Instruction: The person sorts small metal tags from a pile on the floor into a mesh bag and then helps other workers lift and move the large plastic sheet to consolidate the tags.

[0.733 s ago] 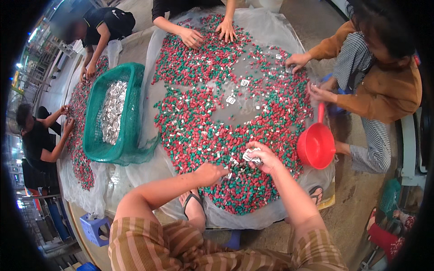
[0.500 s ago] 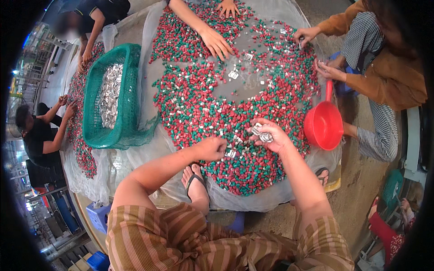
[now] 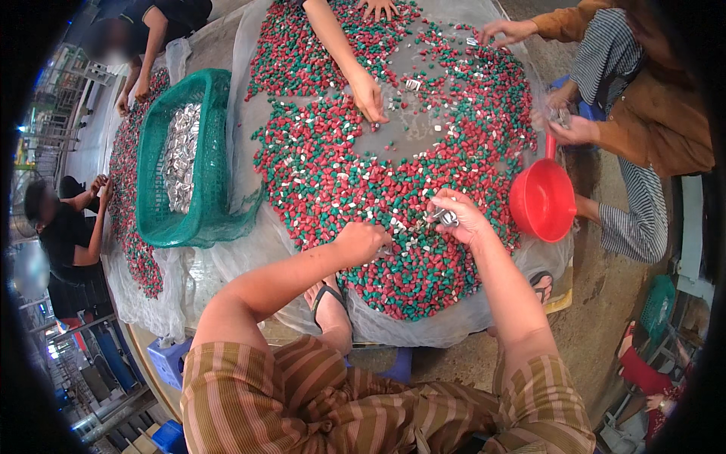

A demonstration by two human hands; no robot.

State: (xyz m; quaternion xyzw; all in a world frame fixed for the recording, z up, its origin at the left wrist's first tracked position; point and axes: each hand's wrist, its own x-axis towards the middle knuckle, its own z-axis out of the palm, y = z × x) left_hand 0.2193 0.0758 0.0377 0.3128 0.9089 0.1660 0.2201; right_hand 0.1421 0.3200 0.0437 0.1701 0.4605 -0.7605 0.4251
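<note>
My left hand point(image 3: 363, 244) is closed, knuckles up, just above a wide spread of small red, green and white pieces point(image 3: 393, 280). A greyish shiny bit shows by its fingertips, too small to make out. Slightly farther right, my right hand point(image 3: 463, 218) is curled, palm partly up, around several small silver packets point(image 3: 446, 218). Its thumb and index finger come together above them. The pieces lie on a sheet of thin white netting point(image 3: 446, 340); whether they are candies or pebbles I cannot tell.
At left stands a green mesh basket point(image 3: 208, 227) with silver packets point(image 3: 181, 159). A red long-handled dipper point(image 3: 543, 203) lies at the right edge. Across the pile a co-worker's hand point(image 3: 368, 98) picks among the pieces. Another person's hands point(image 3: 571, 125) hold something silvery at right. More people sit at far left.
My left hand has risen slightly from a silver packet that showed beside it. My right hand's fingers have drawn in over its packets. The co-worker's flat hand opposite now points downward, pinching.
</note>
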